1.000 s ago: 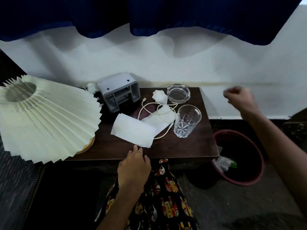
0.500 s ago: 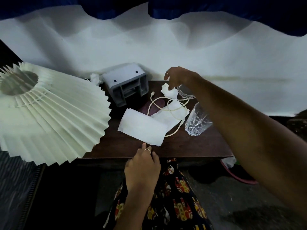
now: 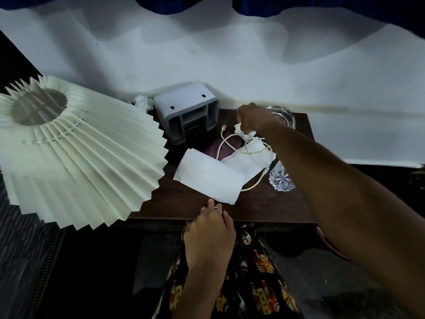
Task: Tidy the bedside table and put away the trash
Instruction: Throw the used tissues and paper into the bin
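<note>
While right hand (image 3: 253,118) pinches crumpled tissue (image 3: 239,129) | table (image 3: 264,203) rear

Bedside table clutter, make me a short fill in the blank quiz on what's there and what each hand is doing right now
1. The right hand pinches a crumpled ____.
2. The white cable lies looped over a torn sheet of ____.
3. The left hand rests at the table's ____ edge, beside the flat paper.
4. The grey organizer lies tipped beside the pleated ____.

Missing words: tissue; paper; front; lampshade
</note>
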{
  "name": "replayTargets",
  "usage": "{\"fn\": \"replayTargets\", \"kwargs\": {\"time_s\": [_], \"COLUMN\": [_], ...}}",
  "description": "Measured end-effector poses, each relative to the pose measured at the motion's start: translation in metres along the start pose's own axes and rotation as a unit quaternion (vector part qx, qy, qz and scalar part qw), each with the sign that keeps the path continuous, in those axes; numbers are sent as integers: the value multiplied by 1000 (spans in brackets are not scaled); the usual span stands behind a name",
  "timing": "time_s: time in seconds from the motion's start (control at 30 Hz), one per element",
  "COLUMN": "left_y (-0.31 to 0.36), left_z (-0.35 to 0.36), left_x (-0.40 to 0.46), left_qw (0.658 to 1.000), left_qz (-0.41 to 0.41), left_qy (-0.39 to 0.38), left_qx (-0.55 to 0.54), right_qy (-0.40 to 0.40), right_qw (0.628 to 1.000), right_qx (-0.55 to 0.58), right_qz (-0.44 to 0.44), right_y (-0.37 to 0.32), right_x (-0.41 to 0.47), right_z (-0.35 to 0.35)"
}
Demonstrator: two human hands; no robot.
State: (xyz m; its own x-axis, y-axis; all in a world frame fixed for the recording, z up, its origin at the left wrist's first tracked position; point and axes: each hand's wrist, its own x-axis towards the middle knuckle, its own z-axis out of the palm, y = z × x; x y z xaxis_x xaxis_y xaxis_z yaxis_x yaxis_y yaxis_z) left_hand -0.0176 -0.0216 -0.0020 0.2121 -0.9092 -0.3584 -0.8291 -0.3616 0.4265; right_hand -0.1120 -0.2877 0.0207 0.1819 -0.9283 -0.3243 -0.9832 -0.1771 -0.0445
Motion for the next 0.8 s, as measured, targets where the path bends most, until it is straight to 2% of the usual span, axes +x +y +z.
{"fn": "replayTargets", "kwargs": {"time_s": [0.1,0.23,0.27,0.3,0.37,0.4,0.5,0.6,0.67,0.8], "left_y": [1,2,2,2,1,1,0,0,1,2], "left_z": [0,-1,-1,-2,-2,-2,-3,-4,-5,-4], "left_x": [0,0,-1,-2,-2,-3,-5,-7,-9,-11], "left_qw": [1000,1000,1000,1000,1000,1000,999,999,998,998], "left_qz": [6,0,0,1,5,7,19,28,30,26], "left_qy": [1,-2,-3,-4,-5,-5,-4,-4,-5,-1], "left_qx": [9,9,10,14,18,19,29,45,49,54], "right_qy": [23,51,51,40,14,20,52,89,99,101], "right_qw": [999,982,963,929,832,801,767,762,748,695], "right_qx": [25,180,263,369,554,598,639,641,656,696], "right_qz": [8,-1,5,16,16,9,-20,-11,19,150], "right_y": [1,7,12,17,35,48,89,134,165,223], "right_x": [-7,-21,-30,-41,-64,-76,-114,-160,-186,-221], "right_z": [-19,-58,-68,-76,-86,-90,-94,-85,-70,-17]}}
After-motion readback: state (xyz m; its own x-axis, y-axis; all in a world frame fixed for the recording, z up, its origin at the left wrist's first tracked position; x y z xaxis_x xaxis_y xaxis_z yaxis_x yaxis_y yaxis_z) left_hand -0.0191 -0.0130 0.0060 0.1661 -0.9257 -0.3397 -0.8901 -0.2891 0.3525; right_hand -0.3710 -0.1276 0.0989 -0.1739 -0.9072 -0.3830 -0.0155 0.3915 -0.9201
